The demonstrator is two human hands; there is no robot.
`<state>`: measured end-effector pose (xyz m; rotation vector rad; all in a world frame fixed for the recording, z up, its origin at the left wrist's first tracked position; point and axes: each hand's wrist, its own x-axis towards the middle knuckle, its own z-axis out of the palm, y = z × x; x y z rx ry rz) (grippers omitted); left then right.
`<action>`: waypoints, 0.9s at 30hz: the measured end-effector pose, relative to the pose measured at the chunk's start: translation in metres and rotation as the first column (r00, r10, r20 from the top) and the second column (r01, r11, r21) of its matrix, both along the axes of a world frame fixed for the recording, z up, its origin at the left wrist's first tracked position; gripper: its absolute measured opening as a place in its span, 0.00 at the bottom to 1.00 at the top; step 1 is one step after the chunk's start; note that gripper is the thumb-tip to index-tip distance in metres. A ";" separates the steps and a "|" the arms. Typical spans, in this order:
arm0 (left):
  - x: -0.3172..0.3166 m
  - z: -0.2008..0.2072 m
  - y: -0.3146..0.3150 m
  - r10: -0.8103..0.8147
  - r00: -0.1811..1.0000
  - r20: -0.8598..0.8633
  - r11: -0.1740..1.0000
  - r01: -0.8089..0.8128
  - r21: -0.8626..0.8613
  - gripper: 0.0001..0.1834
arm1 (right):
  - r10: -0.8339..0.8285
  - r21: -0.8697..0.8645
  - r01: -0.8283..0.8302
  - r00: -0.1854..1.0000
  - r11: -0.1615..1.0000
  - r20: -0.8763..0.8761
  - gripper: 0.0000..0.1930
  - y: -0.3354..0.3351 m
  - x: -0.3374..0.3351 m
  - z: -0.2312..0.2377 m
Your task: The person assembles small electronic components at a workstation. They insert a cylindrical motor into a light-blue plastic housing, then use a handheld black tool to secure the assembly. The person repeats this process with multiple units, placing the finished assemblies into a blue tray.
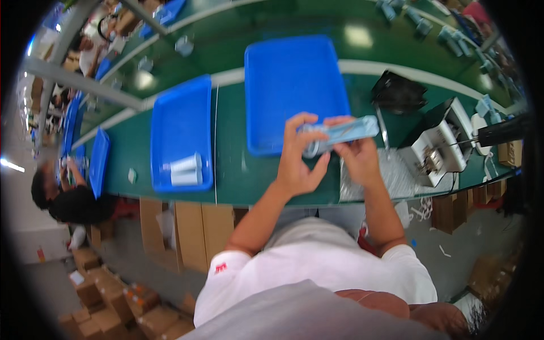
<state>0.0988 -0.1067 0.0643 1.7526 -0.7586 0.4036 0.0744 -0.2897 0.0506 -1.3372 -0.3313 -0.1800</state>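
Observation:
In front of me, over the green workbench, I hold a long light blue plastic casing (357, 130) with a rounded end. My right hand (360, 161) grips it from below and behind, thumb and fingers closed round it. At the casing's left end, my left hand (296, 158) curls its fingers over it, and the thumb stands out to the side. Between my hands, a greyish round part (313, 149) shows under the casing; its kind is unclear. Just beyond my hands lies a large blue tray (294, 85) with nothing in it.
Left stands another blue tray (182, 130) holding pale blue pieces (186, 171). On the right are a black bag (398, 92), an open white box with metal parts (433, 156), a black-handled screwdriver (501, 133) and clear plastic wrap (377, 175). A conveyor (226, 34) runs beyond; a co-worker (73, 192) sits far left.

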 end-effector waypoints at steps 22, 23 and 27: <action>-0.016 -0.028 -0.017 -0.362 0.823 -0.437 0.816 0.054 -0.575 0.02 | -0.241 -0.391 0.266 0.964 0.881 0.113 0.19 0.001 -0.021 -0.001; -0.020 -0.030 -0.020 -0.351 0.820 -0.453 0.826 0.043 -0.562 0.02 | -0.242 -0.387 0.258 0.966 0.885 0.091 0.20 -0.001 -0.025 0.000; -0.039 -0.035 -0.037 -0.335 0.822 -0.461 0.859 0.065 -0.508 0.03 | -0.234 -0.399 0.230 0.971 0.888 0.040 0.21 -0.021 -0.044 -0.013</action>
